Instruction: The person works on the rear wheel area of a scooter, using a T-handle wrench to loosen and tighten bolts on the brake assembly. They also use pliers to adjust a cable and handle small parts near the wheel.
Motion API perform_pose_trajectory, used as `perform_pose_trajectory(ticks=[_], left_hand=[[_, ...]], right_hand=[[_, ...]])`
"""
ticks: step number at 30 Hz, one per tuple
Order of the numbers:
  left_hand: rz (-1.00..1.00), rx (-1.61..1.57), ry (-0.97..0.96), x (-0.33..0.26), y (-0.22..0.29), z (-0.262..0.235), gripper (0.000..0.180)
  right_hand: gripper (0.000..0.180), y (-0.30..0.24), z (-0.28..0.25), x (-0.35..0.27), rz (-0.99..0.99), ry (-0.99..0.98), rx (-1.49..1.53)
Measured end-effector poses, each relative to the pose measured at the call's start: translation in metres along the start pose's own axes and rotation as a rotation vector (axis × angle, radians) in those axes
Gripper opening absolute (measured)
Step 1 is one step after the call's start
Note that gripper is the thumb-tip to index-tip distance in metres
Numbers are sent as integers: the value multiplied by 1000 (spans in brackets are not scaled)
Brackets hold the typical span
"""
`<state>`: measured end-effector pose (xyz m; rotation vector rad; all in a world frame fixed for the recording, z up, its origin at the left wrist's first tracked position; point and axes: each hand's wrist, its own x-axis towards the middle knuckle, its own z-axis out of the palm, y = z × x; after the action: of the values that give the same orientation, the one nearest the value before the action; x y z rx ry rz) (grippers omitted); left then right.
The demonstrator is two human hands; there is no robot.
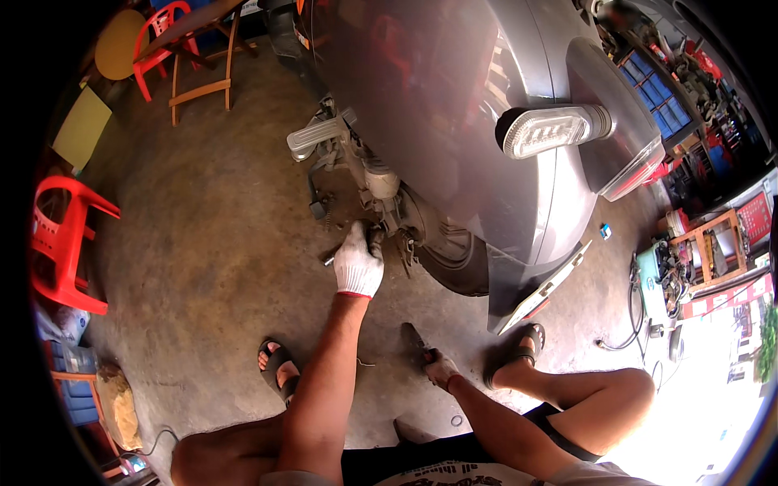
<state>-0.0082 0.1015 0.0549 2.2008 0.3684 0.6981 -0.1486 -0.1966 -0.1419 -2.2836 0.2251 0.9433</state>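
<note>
A grey scooter [421,97] stands in front of me, its rear wheel [458,271] low at the near end. My left hand [359,263], in a white knit glove, reaches up to the metal parts beside the wheel. Its fingers are curled, and what they grip is hidden; a short metal piece [329,259] juts out left of them. Lower down, my right hand [442,369], also gloved, is closed around a dark tool [417,342] with some red on it. This tool points up and left, away from the scooter. Its exact kind is too small to tell.
Red plastic chairs [69,243] and a wooden folding table [198,49] stand at the left. The scooter's footrest [318,136] sticks out left, and its number plate [547,287] hangs near my right foot. Hoses [636,316] and cluttered shelves line the right side.
</note>
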Motion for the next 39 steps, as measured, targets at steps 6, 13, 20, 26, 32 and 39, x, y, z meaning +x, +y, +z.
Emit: perform_pose_trajectory(ticks=[6, 13, 20, 26, 32, 39], left_hand=[[-281, -46, -95, 5, -24, 6, 31], [-338, -382, -133, 12, -31, 11, 43], [-155, -229, -158, 11, -19, 2, 36], [-39, -157, -55, 1, -17, 2, 29], [45, 16, -67, 7, -27, 4, 21], [-186, -400, -144, 10, -43, 14, 32]], right_hand=[[43, -36, 3, -19, -16, 19, -87], [39, -62, -13, -36, 67, -8, -125], [41, -62, -18, -37, 98, -4, -127], [37, -67, -22, -45, 60, 15, -33], [37, -69, -24, -44, 46, 10, -13], [38, -66, -23, -43, 102, 30, -7]])
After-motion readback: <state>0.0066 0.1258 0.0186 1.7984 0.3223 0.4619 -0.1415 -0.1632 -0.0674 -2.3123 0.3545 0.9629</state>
